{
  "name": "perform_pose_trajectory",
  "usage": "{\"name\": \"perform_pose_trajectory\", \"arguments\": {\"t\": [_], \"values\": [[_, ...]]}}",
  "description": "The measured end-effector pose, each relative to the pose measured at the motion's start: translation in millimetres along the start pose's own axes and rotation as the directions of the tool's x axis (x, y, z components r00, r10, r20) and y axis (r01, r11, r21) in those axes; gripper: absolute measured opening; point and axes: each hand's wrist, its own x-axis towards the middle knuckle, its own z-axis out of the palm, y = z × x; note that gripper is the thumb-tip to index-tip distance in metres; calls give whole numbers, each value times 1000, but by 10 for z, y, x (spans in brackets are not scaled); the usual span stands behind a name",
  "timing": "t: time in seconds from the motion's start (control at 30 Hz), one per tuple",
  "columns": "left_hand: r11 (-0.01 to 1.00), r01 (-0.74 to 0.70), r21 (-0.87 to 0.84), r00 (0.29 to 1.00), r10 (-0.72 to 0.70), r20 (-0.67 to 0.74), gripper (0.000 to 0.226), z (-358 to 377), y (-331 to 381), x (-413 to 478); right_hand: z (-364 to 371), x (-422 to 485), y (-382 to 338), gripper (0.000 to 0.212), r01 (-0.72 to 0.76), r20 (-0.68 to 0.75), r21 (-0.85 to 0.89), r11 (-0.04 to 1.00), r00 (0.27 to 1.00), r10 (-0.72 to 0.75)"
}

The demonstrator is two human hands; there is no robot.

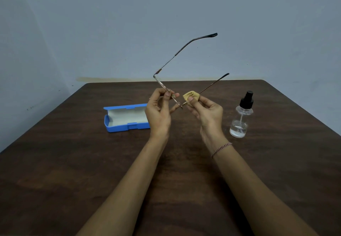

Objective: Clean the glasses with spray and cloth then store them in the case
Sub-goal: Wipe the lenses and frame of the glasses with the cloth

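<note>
Blue case (pixel 125 117) partly behind left hand (pixel 158 110), glasses (pixel 174 57) lenses indistinct

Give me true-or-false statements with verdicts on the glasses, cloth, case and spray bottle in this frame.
1. The blue plastic glasses case lies open on the dark wooden table. True.
2. The thin metal-framed glasses lie inside the case. False: the left hand holds them above the table, temples unfolded.
3. The right hand pinches a small tan cloth against the glasses. True.
4. The clear spray bottle with a black nozzle lies tipped over. False: it stands upright, to the right of the hands.
</note>
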Motion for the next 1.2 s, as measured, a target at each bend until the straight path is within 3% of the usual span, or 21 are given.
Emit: {"name": "perform_pose_trajectory", "arguments": {"t": [0.27, 0.5, 0.77, 0.93, 1.2], "values": [[990, -115, 83, 991, 109, 77, 10, -14, -52, -20, 36, -87, 125, 18, -32, 92, -78, 996, 995, 39], [990, -109, 90, 991, 101, 91, 10, -14, -39, -13, -7, -2, -16, 19, 8, 9, -45, 999, 1000, -8], [996, 40, 80, 999, -43, 32, 14, -57, 2, 26, -123, 108, -229, 12, 136, -117, 49, 990, 985, -129], [976, 184, 118, 983, -183, -22, 15, -180, 33, 144, -104, 93, -319, 28, 319, -92, -114, 941, 939, -330], [941, 331, 70, 944, -330, -29, 21, -260, 106, 227, -99, 81, -302, 23, 335, -75, -204, 920, 931, -356]]}}
